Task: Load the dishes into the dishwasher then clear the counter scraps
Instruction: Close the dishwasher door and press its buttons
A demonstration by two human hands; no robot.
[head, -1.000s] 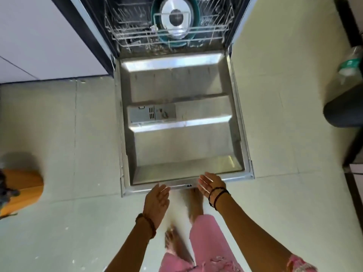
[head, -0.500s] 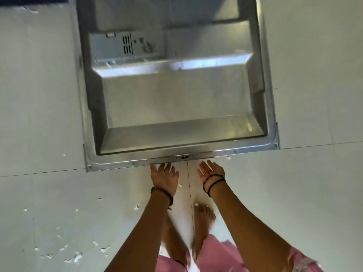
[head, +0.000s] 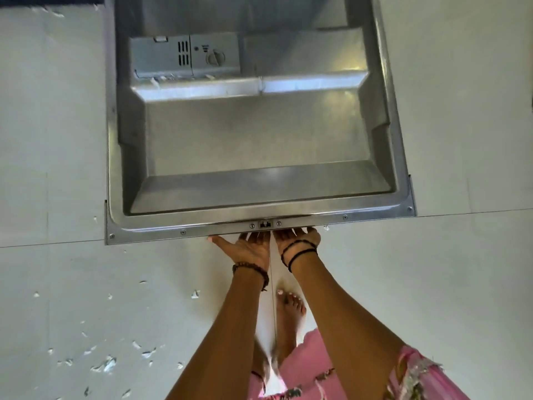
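Note:
The dishwasher door (head: 256,145) lies open and flat, its steel inner face up, with the detergent dispenser (head: 184,57) near the top. My left hand (head: 246,248) and my right hand (head: 297,239) are side by side, palms up, under the middle of the door's front edge by the latch (head: 265,224). The fingers of both hands reach beneath the edge and are hidden there. The racks and dishes are out of view.
Pale floor tiles surround the door. White scraps (head: 105,365) are scattered on the floor at the lower left, and a few lie near the dispenser. My bare foot (head: 290,310) stands below the hands, between my arms.
The view has tilted down, so the rack and bowl have left the frame. Both hands moved forward from just short of the door's front edge to under it.

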